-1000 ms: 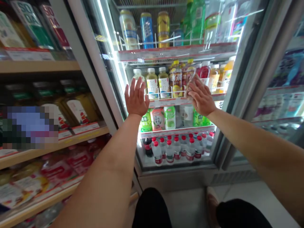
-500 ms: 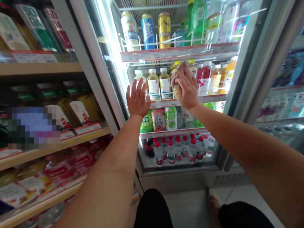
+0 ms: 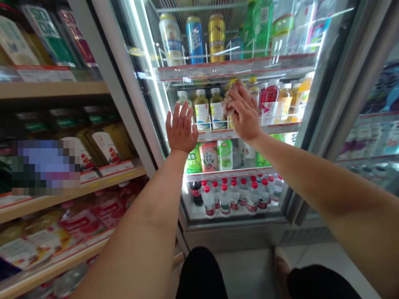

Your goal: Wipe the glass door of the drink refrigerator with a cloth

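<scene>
A glass-fronted cooler (image 3: 236, 68) lit from inside stands in front of me. My left hand (image 3: 182, 129) lies flat against the glass with its fingers spread, holding nothing. To its right, my right hand (image 3: 245, 114) presses a crumpled brownish cloth (image 3: 231, 99) on the glass. The cloth shows along the fingers' left side and above them, and part of it is hidden under the palm. Behind the glass, tea bottles (image 3: 202, 110) stand between my two hands.
Cans (image 3: 195, 40) and green bottles line the cooler's upper shelf. Cartons (image 3: 208, 157) and red-capped water bottles (image 3: 225, 200) stand lower down. On the left, a wooden shelf (image 3: 52, 89) unit holds more bottles. Another cooler is at the right edge. My knees and a foot show below.
My right hand and the cloth have shifted very slightly left across the glass. My left hand stays in place.
</scene>
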Available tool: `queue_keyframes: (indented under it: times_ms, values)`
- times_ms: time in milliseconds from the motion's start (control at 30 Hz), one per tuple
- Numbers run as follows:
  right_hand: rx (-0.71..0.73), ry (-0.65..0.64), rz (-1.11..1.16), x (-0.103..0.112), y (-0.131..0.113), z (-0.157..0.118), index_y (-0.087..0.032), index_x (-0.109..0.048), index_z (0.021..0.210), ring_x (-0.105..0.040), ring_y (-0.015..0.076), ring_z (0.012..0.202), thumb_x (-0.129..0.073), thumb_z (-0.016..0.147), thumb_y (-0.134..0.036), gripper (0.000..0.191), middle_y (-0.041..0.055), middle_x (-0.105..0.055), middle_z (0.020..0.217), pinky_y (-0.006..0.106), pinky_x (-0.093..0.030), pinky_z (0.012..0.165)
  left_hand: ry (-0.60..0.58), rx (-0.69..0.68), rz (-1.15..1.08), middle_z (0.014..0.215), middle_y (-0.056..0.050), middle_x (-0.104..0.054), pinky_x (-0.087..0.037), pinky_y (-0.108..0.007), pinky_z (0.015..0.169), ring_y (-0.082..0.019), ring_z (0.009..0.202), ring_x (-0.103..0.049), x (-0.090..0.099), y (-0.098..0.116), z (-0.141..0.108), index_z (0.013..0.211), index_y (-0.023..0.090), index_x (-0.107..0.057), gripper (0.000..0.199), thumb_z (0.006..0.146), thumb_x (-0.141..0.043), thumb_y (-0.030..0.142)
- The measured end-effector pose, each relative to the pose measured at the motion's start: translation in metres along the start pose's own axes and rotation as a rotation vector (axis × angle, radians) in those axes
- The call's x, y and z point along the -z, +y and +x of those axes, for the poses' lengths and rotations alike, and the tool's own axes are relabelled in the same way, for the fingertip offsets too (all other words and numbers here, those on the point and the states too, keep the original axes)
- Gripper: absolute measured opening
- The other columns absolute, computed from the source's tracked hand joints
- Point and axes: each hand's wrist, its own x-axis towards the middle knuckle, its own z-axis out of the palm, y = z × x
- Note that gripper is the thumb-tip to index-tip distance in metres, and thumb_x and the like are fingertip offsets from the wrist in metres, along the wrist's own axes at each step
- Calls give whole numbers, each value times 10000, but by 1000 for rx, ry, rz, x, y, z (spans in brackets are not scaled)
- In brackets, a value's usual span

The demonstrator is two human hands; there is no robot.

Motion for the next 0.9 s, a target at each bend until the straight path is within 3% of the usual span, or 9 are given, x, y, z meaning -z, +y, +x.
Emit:
queue_keyframes:
  times_ms: [100,200,333,467,533,733,833,900]
  values:
    - [-11,-9,9,-12,-14,-1,-291,-652,1142,-280,258,1573,-413,955,-150,335,-16,-509,1585,579,-249,1282,-16,13,-16,1662,-39,-375,-33,-496,1330,-239,1597,-158,0,0,0,1544,264,-397,606,947,-501,281]
    - [151,-161,26,-15,-22,-18,-313,-666,1142,-322,231,1556,-423,989,-177,319,-43,-525,1570,538,-260,1291,-15,11,-16,1665,-37,-370,-22,-491,1330,-234,1598,-146,0,0,0,1549,268,-389,594,964,-485,310]
    - [395,-399,64,-4,-18,-48,-369,-674,1212,-378,171,1523,-439,1040,-240,319,-84,-527,1557,459,-316,1281,-10,-16,21,1661,-57,-374,-40,-499,1329,-224,1598,-140,-1,-3,-1,1557,255,-383,597,968,-456,311]
    - [477,-506,75,11,-5,-56,-383,-595,1372,-371,141,1524,-450,1045,-246,384,-87,-516,1565,450,-311,1284,-22,-22,12,1667,-70,-359,-34,-521,1326,-235,1601,-118,-2,-3,-1,1560,236,-379,607,962,-451,310]
    - [414,-476,60,17,-1,-46,-375,-606,1357,-378,150,1523,-448,1041,-252,375,-77,-536,1553,462,-308,1282,-19,-10,-5,1667,-63,-361,-28,-517,1327,-240,1600,-129,-1,-2,-1,1559,238,-382,610,959,-465,307]
    - [58,-118,-9,8,-4,0,-319,-675,1142,-320,243,1558,-408,995,-200,326,-34,-544,1553,586,-247,1279,0,2,14,1648,-51,-401,-64,-503,1329,-241,1592,-184,1,2,0,1543,256,-408,611,938,-491,267]
    - [13,-47,-8,-5,-13,-1,-304,-662,1116,-309,250,1562,-406,963,-167,329,-17,-534,1563,592,-261,1269,-5,2,1,1653,-53,-390,-52,-519,1327,-247,1594,-174,1,1,0,1546,251,-399,610,943,-486,270]
    - [52,-68,0,-12,-22,-12,-296,-662,1127,-316,239,1560,-406,952,-161,339,-12,-542,1557,575,-265,1274,-9,6,-13,1659,-48,-379,-42,-514,1329,-244,1596,-165,1,0,-1,1551,260,-387,609,951,-491,286]
